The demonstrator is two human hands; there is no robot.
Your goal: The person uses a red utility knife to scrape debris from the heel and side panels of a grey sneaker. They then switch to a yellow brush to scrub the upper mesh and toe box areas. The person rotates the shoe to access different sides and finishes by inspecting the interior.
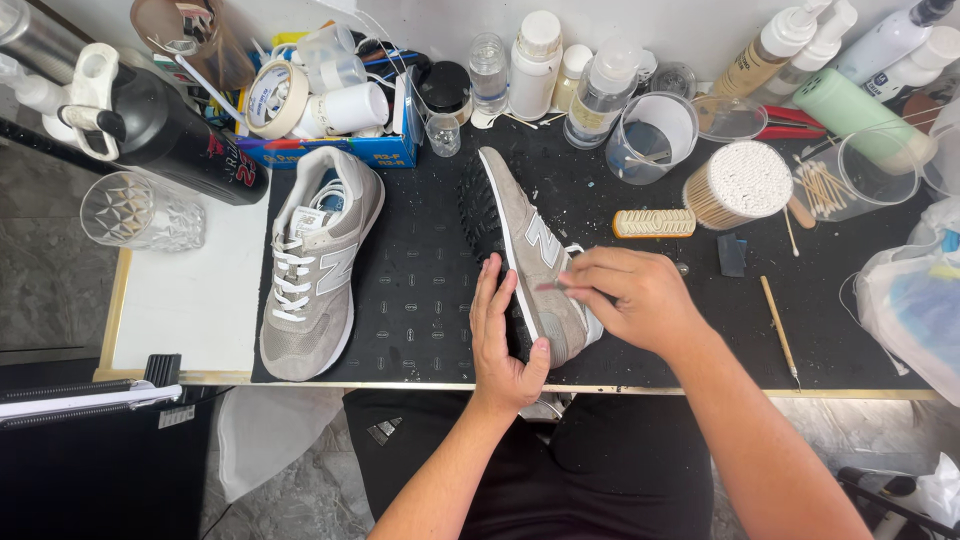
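Note:
A grey suede sneaker lies on its side on the black mat, sole turned to the left. My left hand grips its heel end from the sole side. My right hand rests on the shoe's side and pinches a small thin tool against the suede. The matching grey sneaker, with white laces, stands upright on the mat to the left, untouched.
Bottles, jars and clear cups line the back edge. A tub of cotton swabs, a small brush and a wooden stick lie right of the shoe. A cut glass and a tape roll stand at left, a plastic bag at right.

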